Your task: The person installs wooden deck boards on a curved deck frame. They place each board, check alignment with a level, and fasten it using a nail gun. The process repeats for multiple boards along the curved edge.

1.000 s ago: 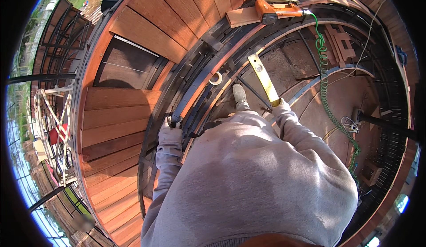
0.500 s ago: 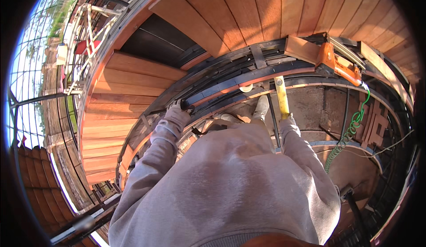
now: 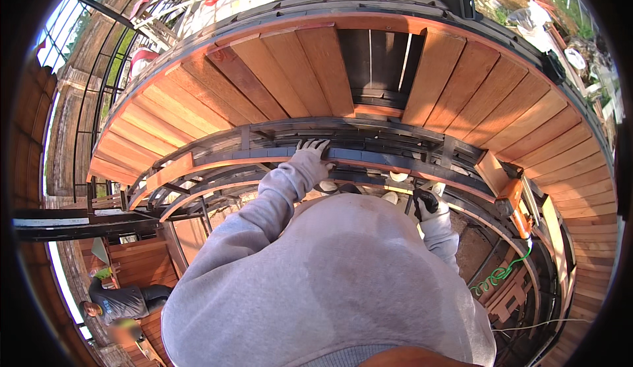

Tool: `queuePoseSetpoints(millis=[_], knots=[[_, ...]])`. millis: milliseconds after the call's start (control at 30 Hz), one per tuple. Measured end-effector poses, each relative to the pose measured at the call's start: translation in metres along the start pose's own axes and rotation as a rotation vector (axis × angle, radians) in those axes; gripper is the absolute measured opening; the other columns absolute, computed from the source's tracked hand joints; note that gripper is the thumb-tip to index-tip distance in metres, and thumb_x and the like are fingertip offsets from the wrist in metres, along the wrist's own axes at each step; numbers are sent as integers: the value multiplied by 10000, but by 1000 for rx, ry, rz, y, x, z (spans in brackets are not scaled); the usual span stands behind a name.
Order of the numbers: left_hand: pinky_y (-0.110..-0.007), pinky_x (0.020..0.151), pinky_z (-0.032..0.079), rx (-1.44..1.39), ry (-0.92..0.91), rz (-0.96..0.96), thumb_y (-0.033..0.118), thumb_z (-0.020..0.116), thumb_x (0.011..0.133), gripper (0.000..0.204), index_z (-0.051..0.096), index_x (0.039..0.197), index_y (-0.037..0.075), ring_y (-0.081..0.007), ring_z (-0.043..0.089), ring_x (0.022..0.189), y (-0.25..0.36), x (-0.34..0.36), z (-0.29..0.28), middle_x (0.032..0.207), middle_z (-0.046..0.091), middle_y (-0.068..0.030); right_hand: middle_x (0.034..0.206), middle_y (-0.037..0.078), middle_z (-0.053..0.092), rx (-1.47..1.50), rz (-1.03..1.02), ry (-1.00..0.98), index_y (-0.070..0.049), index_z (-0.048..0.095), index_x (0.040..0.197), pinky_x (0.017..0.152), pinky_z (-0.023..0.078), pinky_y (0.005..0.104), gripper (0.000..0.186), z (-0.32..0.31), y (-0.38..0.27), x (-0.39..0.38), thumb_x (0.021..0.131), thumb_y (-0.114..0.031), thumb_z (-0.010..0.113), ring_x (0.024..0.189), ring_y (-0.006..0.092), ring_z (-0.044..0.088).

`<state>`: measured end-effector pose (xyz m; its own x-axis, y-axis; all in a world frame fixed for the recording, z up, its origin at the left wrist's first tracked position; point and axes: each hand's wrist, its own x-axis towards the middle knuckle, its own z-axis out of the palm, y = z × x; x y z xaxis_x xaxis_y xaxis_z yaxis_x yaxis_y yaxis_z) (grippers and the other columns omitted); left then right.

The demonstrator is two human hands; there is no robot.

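My left hand (image 3: 310, 159), in a light glove, lies over the dark curved rail (image 3: 369, 157), its fingers stretched across the row of dark blocks along the top. Below that rail, close to my right side, my right hand (image 3: 432, 206) has curled fingers and shows a black glove patch. A pale tip sticks up beside it; what the hand holds is hidden. Right of this hand, an orange nail gun (image 3: 521, 221) rests on the frame by a short wooden block (image 3: 492, 172). A green coiled hose (image 3: 496, 277) hangs from it.
Reddish wooden planks (image 3: 316, 70) fan along the curved bench, with a gap (image 3: 382, 64) baring dark framing. Curved metal ribs (image 3: 198, 199) surround me. A person (image 3: 122, 301) is at the lower left. Wood offcuts (image 3: 511, 298) lie low on the right.
My view has swung left. My left hand now lies spread on the rail farther right in view. The yellow bar that my right hand held no longer shows, and that hand has drawn nearer the rail.
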<state>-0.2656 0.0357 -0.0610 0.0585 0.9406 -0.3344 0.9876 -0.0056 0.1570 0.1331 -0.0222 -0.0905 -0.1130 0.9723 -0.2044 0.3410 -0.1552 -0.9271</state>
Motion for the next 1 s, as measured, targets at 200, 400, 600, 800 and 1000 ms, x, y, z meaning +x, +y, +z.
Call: queuePoseSetpoints(millis=[200, 400, 600, 800, 1000], knots=[[-487, 1209, 213, -83, -21, 128, 416, 702, 839, 759, 413, 1487, 147, -342, 394, 1391, -12, -7, -10, 1469, 475, -137, 1196, 163, 674, -38, -568, -18, -23, 613, 1260, 983, 508, 356, 432, 59, -202, 125, 854, -116, 728, 1126, 314, 653], [-508, 1209, 184, -88, -62, 167, 425, 686, 850, 778, 365, 1517, 188, -317, 350, 1434, -26, 2, 3, 1509, 435, -116, 1202, 156, 688, -29, -562, 69, -57, 575, 1342, 980, 510, 335, 504, 123, -250, 210, 882, -178, 741, 1119, 289, 667], [-503, 1216, 164, -148, -84, 179, 431, 686, 854, 778, 360, 1521, 199, -286, 336, 1446, -30, 0, -1, 1509, 438, -94, 1032, 52, 717, 509, -106, -168, -49, 575, 1326, 696, 552, 272, 363, 126, -256, 194, 967, -88, 617, 811, 120, 669], [-441, 1156, 332, -520, 64, 308, 281, 780, 809, 783, 410, 1486, 151, -331, 461, 1349, -37, 17, -7, 1437, 497, -136, 981, 44, 710, 491, -298, -3, -22, 591, 1269, 652, 506, 217, 276, 73, -242, 117, 1009, -110, 569, 776, 75, 644], [-351, 1008, 485, -737, 152, 730, -8, 709, 827, 580, 515, 1374, 1, -252, 592, 1206, 36, 30, -95, 1306, 588, -164, 989, 75, 708, 357, -280, -1, 6, 601, 1266, 776, 534, 280, 324, 56, -227, 62, 951, -69, 578, 862, 134, 663]])
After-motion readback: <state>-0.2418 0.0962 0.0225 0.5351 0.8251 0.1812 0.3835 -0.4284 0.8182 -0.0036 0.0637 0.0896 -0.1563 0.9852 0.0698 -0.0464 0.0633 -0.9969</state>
